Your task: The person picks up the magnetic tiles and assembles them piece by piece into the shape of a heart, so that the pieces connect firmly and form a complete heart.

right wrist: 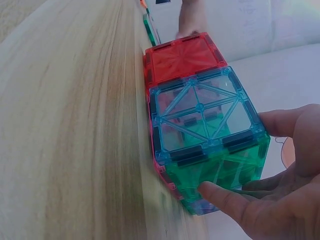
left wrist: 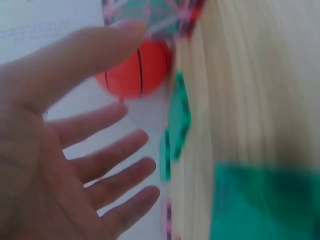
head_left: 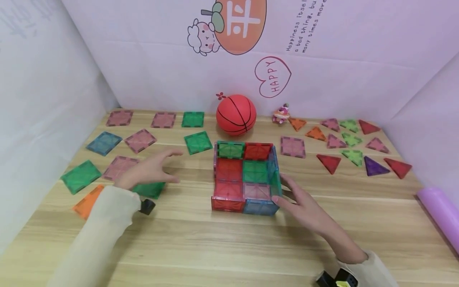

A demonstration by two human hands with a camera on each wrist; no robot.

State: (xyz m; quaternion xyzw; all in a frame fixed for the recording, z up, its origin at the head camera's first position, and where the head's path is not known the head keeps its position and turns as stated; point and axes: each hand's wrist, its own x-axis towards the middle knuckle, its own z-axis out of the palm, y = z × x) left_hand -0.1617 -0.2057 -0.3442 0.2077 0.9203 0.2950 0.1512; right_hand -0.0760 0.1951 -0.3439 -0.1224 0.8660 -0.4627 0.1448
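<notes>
A low open-topped box of see-through magnetic tiles point(head_left: 228, 171) stands mid-table. Its floor and walls mix red, green, pink and blue squares. On its right side, my right hand point(head_left: 305, 205) touches the near corner with the thumb, the other fingers along the outside of the green wall. In the right wrist view, one fingertip point(right wrist: 209, 190) lies against the green tile point(right wrist: 240, 167), below the blue tile point(right wrist: 200, 107). Well to the left of the box, my left hand point(head_left: 148, 169) hovers with fingers spread, holding nothing, above a green square tile point(head_left: 150, 190).
Loose square tiles lie at the left, including a blue one point(head_left: 104, 142) and an orange one point(head_left: 88, 201). Triangular tiles point(head_left: 329, 162) spread over the back right. A red ball point(head_left: 236, 114) and a small figurine point(head_left: 281, 114) stand behind the box. A purple roll point(head_left: 439, 215) lies far right.
</notes>
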